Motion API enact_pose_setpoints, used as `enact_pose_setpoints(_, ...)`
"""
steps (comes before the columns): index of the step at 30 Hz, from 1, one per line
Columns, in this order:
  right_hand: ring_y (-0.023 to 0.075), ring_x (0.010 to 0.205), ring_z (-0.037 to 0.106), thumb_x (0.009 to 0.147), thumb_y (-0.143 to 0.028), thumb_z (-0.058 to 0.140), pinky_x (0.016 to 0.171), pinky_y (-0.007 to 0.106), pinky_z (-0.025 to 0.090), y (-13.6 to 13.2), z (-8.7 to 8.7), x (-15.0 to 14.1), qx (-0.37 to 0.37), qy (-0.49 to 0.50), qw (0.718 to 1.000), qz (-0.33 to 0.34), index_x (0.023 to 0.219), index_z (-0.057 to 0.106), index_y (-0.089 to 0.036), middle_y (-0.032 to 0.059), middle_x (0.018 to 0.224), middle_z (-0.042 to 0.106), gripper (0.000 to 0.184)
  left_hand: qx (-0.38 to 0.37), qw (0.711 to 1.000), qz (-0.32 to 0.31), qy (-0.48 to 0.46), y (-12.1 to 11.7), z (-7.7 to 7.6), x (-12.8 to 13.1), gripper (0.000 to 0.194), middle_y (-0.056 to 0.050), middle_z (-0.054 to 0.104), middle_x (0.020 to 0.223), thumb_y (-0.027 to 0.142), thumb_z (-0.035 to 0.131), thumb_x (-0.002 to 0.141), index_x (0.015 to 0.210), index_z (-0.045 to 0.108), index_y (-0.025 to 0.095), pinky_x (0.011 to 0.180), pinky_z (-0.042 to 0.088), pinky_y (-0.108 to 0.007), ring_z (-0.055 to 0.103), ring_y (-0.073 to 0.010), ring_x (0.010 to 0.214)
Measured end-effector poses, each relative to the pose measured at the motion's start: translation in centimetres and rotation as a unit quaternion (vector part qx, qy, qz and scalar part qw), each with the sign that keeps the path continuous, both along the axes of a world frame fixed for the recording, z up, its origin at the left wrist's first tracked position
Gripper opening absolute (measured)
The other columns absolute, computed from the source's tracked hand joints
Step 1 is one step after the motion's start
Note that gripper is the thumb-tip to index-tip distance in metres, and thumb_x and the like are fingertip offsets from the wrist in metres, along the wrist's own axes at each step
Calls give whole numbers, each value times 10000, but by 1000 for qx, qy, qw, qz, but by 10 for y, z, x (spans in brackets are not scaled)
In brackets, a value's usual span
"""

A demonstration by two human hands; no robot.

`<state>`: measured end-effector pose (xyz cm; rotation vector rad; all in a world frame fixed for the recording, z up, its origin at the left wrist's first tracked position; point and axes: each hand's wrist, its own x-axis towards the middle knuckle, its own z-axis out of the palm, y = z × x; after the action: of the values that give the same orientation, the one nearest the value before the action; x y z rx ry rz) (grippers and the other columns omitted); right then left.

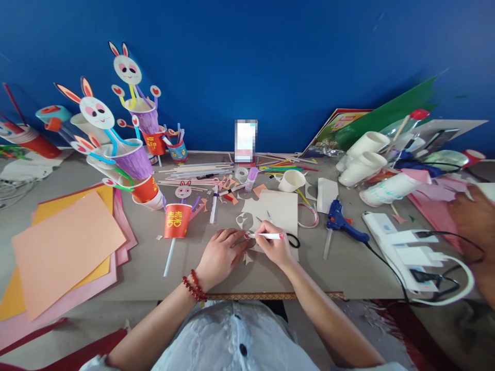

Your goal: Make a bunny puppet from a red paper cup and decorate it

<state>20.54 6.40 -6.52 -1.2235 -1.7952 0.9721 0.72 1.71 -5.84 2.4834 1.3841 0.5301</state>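
Observation:
My right hand (pixel 274 243) grips a white marker with a red end (pixel 274 236), its tip over a small white paper piece with red on it (pixel 247 235). My left hand (pixel 224 252), a red bead bracelet at its wrist, lies flat on the table with its fingertips at that small piece. Under and behind my right hand is a sheet of white paper (pixel 284 206). Scissors with a black handle (pixel 293 240) lie partly hidden by that hand. A red paper cup (pixel 178 220) with a rabbit face on top stands to the left, a straw below it.
Taller rabbit cup figures (pixel 129 159) stand at the left behind stacked coloured paper (pixel 69 247). A blue glue gun (pixel 342 222) and a white power strip (pixel 402 255) with cords lie to the right. Markers, straws and scraps cover the back around a phone (pixel 246 139). Another person's hand (pixel 474 226) shows far right.

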Motion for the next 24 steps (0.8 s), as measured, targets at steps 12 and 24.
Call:
enact_pose_setpoints(12,116,497,393,820,-196,539,487,239,306,0,-1,1,1,6,1000,6,660,488,-222,-57,542,460,170,-4,1000,2,4,0,0,0,317,-22,634,1359,288,449,1009,1254,648,267,1027,460,-434,555,-239,1218)
enact_pose_setpoints(24,117,489,387,817,-197,538,483,242,306,0,2,1,-8,10,1000,-2,658,487,-224,-59,532,454,170,-6,1000,4,7,0,1,0,312,-33,633,1358,273,484,991,1252,654,273,1025,465,-447,553,-246,1215)
